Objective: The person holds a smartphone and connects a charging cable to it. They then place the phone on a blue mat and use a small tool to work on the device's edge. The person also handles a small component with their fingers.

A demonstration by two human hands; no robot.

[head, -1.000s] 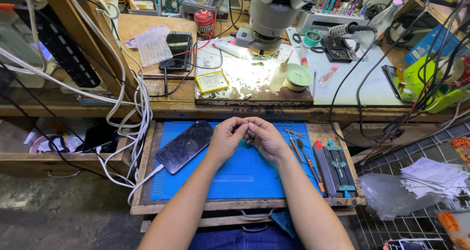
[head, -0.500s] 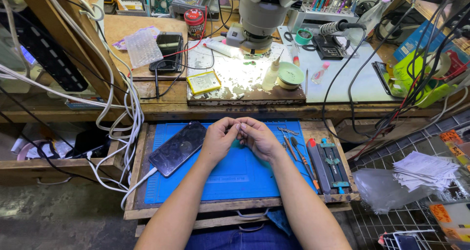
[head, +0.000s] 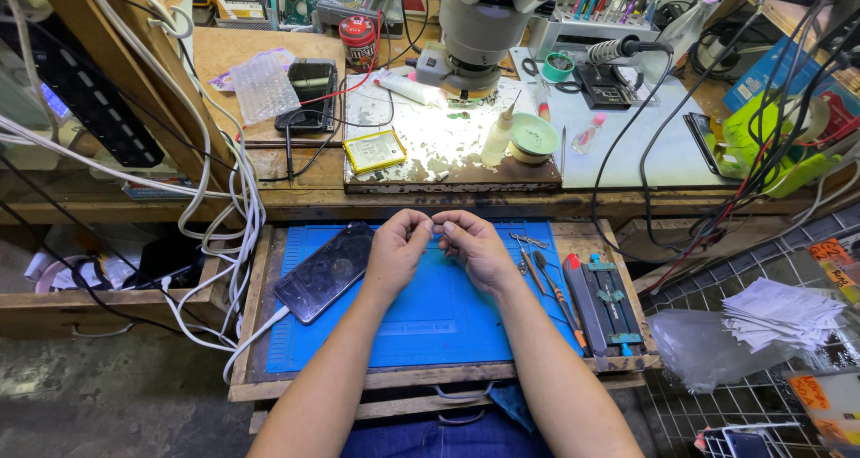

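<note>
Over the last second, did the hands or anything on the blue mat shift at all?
Hardly anything changed. The left hand and right hand remain together above the blue mat, fingertips meeting, perhaps on something too small to make out. The dark phone lies where it was on the mat's left, and the tools stay on its right. Only the camera view drifted slightly.

Cluttered wooden workbench under bright lamp light, grey concrete floor.

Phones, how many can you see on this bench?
3: one phone on the blue mat by the left hand; one on the upper left shelf; one at far right, partly behind cables. Clutter may hide others.
</note>
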